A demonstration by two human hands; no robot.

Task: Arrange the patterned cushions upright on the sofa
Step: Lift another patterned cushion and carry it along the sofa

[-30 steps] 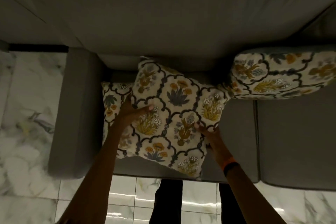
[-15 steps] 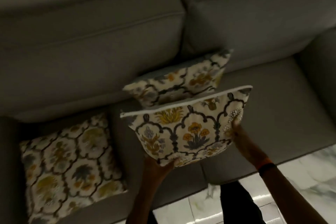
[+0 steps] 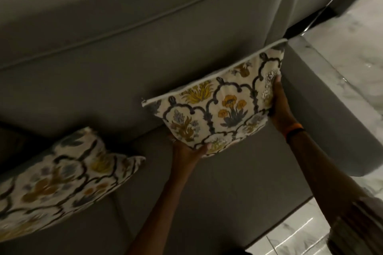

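I hold a cream cushion with yellow and grey flowers upright against the grey sofa back, near the right armrest. My left hand grips its lower left corner from beneath. My right hand clasps its right edge; an orange band sits on that wrist. A second patterned cushion lies tilted on the seat at the left, partly cut off by the frame.
The grey seat stretches between the two cushions. White marble floor shows beyond the armrest and along the sofa's front edge at the lower right.
I lifted the cushion off the left end of the sofa and carried it rightward to the right armrest. The view swung right; the leftmost cushion left the frame.
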